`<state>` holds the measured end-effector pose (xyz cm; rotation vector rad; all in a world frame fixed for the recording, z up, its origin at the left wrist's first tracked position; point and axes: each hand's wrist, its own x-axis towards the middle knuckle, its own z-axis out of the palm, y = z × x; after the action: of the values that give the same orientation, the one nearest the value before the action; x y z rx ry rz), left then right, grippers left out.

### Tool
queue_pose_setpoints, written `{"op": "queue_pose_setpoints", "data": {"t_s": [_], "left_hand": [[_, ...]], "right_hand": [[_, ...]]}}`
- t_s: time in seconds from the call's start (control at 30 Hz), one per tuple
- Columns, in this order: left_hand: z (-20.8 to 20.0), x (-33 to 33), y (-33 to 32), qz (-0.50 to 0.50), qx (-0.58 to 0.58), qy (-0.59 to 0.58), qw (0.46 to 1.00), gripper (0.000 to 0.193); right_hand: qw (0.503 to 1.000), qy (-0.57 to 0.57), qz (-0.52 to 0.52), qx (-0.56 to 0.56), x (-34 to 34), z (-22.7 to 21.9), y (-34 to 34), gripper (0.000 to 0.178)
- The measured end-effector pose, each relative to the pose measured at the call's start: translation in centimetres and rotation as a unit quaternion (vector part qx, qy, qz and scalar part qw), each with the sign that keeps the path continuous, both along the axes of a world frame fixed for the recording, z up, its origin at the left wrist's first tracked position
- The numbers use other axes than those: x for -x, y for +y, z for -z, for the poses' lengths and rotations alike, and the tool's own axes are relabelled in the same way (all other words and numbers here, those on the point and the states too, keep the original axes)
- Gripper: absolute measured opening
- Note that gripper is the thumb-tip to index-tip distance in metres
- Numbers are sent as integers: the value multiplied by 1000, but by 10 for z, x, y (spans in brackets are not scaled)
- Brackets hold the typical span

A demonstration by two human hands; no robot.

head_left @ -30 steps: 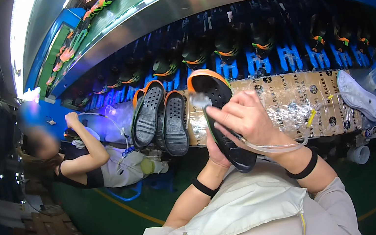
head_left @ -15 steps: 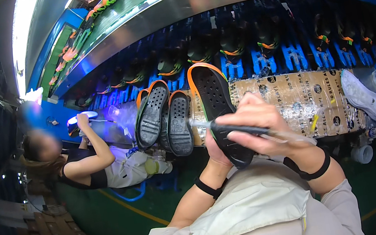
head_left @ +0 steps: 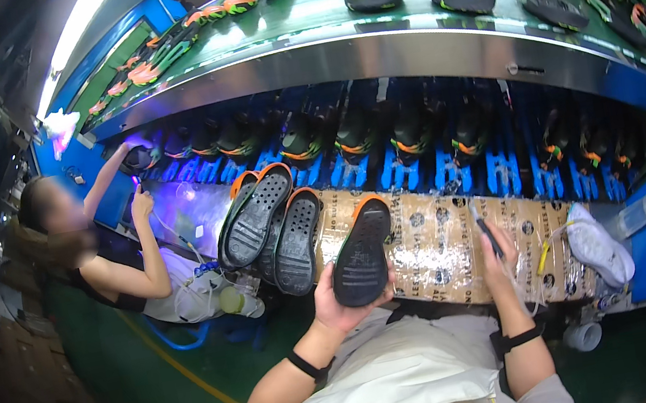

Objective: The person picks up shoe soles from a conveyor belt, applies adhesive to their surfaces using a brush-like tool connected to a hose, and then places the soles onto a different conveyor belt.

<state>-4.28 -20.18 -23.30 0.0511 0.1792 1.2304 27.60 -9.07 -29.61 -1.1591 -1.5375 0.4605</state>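
My left hand grips a black shoe sole with an orange edge near its far end, the fingers wrapped round the near end. The sole is tilted over the near edge of the bench. Off to the right, my right hand is closed round a slim, dark-handled brush-like tool with a pale tip; a thin clear tube trails below the hand. Beside the held sole, to its left, more black soles lean together, among them one standing sole and a perforated sole.
Patterned cardboard covers the bench. At its right lie a white shoe-shaped piece and a clear bottle. Dark shoe uppers on blue holders line the back, beneath a green conveyor carrying soles. A person works at left.
My right hand and the tool have moved away from the sole to the right. My left hand has shifted the sole leftward and turned it. The view has tilted up, showing more conveyor.
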Motion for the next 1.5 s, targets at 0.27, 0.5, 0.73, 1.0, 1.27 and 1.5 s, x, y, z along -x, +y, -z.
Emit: {"op": "queue_pose_setpoints", "data": {"t_s": [0.27, 0.5, 0.73, 1.0, 1.27, 1.5], "left_hand": [[-185, 41, 98, 62, -254, 231, 937, 94], [-242, 70, 202, -196, -152, 115, 962, 84], [-268, 111, 243, -576, -218, 683, 392, 41], [-306, 163, 311, -233, -164, 945, 160, 86], [-308, 179, 327, -221, -164, 950, 151, 104], [-307, 206, 337, -229, -198, 922, 242, 96]], "right_hand": [[999, 3, -32, 33, 1, 9, 1, 34], [998, -18, -30, 43, 2, 8, -2, 35], [991, -15, -26, 129, -1, 13, -9, 38], [996, 9, -26, 79, 5, 13, -7, 35], [996, 24, -31, 83, 4, 20, -3, 35], [997, -6, -30, 66, 7, 10, -2, 36]]}}
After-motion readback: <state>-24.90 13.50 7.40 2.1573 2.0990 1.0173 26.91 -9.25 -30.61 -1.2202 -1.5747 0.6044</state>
